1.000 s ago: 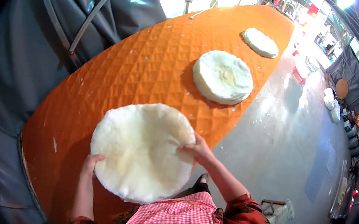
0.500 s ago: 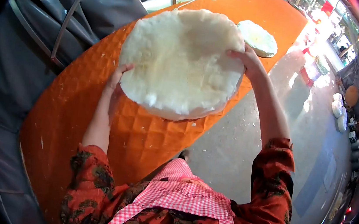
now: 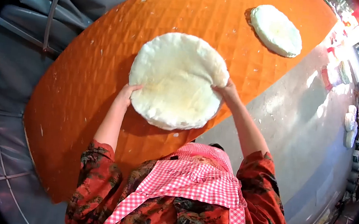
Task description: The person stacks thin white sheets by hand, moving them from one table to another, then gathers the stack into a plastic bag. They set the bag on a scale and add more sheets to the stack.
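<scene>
A thick, round white pad (image 3: pixel 176 79), soft and uneven with a faintly yellowish middle, is held between my two hands. It is low over the orange table; whether its underside touches the cloth I cannot tell. My left hand (image 3: pixel 128 93) grips the left edge, thumb on top and the other fingers mostly hidden beneath. On the right edge, my right hand (image 3: pixel 226 90) pinches the pad the same way, and a crease runs in from that grip. A similar smaller-looking white pad (image 3: pixel 277 31) lies apart at the far right of the table.
An orange quilted cover (image 3: pixel 87 76) with small white scraps spreads over the table. Grey plastic sheeting (image 3: pixel 12 81) on a metal frame borders the left. Grey floor (image 3: pixel 271 113) runs along the right, with more white pads (image 3: pixel 350 125) stacked farther off.
The held pad has come down and closer to the table, and looks smaller. Both hands moved down with it. The view has shifted, showing more table around the pad.
</scene>
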Motion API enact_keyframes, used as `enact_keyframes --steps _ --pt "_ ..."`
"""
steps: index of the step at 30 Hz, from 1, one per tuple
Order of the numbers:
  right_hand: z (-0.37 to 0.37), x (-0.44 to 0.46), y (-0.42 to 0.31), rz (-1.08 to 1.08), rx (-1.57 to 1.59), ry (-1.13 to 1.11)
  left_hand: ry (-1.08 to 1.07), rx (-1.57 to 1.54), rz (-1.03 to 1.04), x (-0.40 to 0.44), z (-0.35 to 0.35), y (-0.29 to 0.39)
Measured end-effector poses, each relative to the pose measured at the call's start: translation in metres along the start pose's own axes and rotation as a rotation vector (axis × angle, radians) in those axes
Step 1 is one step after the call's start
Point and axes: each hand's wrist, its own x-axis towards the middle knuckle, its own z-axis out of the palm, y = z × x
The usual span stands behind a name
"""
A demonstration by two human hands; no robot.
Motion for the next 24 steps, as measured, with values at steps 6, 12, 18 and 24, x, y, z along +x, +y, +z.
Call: enact_keyframes --steps 6,12,18,24 --pt "-0.006 0.003 -0.002 0.052 -0.024 -0.057 0.069 0.038 0.029 -0.015 0.012 0.006" --pt "0.003 -0.015 -0.056 0.113 -1.096 0.175 0.104 0.153 0.008 -0.012 0.016 0.01" --pt "-0.009 0.0 -0.049 0.306 -0.944 0.158 0.151 0.15 -0.113 -0.008 0.013 0.009" --pt "-0.01 0.002 -0.042 0.354 -0.838 0.075 0.217 0.117 -0.216 0.006 0.003 0.007"
